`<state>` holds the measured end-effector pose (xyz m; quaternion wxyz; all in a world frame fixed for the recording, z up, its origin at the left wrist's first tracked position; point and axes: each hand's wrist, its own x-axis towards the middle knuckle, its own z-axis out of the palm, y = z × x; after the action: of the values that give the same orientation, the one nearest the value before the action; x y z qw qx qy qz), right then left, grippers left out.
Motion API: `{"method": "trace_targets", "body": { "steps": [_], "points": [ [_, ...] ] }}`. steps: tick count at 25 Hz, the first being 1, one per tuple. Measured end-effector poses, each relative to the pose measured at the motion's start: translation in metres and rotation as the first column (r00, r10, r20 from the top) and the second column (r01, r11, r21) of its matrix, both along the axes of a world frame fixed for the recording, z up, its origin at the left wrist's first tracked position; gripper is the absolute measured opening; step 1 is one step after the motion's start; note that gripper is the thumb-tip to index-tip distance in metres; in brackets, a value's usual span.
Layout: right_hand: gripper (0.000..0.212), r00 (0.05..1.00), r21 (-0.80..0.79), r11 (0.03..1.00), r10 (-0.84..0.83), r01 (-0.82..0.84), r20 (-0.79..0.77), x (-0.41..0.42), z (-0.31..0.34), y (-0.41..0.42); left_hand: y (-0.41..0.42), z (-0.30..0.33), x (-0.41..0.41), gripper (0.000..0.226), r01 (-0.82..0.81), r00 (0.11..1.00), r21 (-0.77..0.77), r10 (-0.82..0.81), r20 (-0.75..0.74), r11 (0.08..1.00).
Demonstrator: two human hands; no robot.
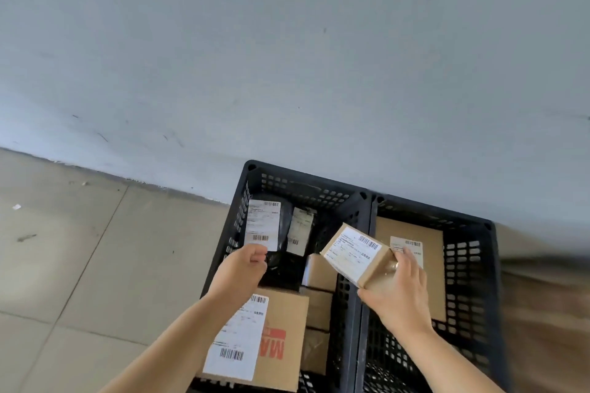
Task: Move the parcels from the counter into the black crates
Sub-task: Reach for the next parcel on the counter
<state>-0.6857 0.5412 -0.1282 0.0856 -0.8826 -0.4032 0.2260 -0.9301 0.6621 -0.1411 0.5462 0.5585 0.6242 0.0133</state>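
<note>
R hand [397,289] grips a box [356,254] tilted over the rim between crates [364,265]; could catch it & tip. L hand [244,268] pinches a black bag [271,226] by its edge; may slip.

Single head-worn wide-angle view, looking forward and steeply down, close above two black crates [367,233] at lower centre of frame; wall fills upper half, floor [79,265] lower left.

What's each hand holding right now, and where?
Right hand grips the small cardboard box by its near end. Left hand pinches the black bag at its lower edge.
</note>
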Motion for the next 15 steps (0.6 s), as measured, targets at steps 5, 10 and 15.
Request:
{"method": "trace_targets", "body": {
  "steps": [5, 10, 15],
  "points": [
    [0.104, 0.963, 0.013, 0.98, 0.192, -0.198, 0.191, -0.01, -0.06, 0.045, 0.018, -0.064, 0.02, 0.039, 0.219, 0.973, 0.031, -0.215, -0.082, 0.975],
    [0.109, 0.806, -0.053, 0.898, 0.417, -0.437, 0.42, 0.003, -0.131, 0.082, 0.041, -0.132, 0.042, 0.044, 0.508, 0.85, 0.171, -0.458, -0.261, 0.844],
    [0.109, 0.667, -0.314, 0.792, 0.61, -0.524, 0.427, 0.004, -0.192, 0.106, 0.055, -0.188, 0.063, 0.051, 0.842, 0.507, 0.122, -0.695, -0.51, 0.525]
  ]
}}
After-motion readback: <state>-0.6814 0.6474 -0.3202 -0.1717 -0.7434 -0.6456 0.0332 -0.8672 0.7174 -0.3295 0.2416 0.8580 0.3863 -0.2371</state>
